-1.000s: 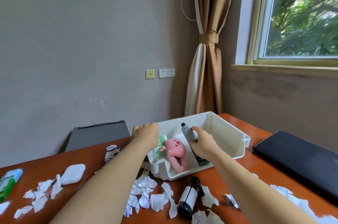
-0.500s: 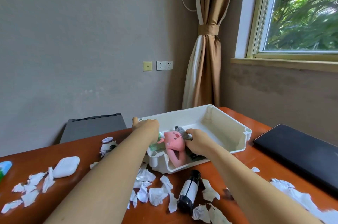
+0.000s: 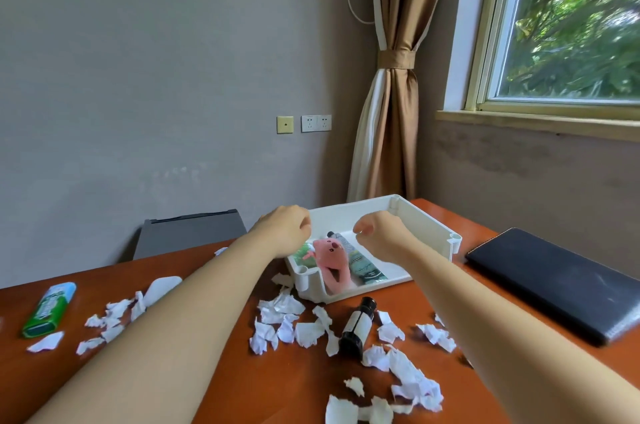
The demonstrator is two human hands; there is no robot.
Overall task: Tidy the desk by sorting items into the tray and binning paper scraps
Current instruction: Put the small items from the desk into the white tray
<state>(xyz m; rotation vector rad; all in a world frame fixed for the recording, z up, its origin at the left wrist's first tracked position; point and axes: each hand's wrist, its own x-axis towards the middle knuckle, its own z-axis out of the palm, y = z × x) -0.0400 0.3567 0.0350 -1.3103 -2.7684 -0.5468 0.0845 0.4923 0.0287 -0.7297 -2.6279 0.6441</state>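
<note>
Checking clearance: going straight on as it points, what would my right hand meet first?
Probably the far wall of the white tray, beyond the right hand; depth is unclear, it may clear the rim.

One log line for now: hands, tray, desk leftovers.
hands: left hand and right hand over tray, holding nothing | tray: pink toy, grey tube | desk: dark bottle, green tube, paper scraps

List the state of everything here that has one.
tray, on desk, partly filled
pink plush toy, lying in tray
grey tube, lying in tray
dark bottle, on its side
green tube, lying on desk
paper scraps, scattered on desk
black folio, closed
curtain, tied back
left hand, loosely curled, empty
right hand, loosely curled, empty
</note>
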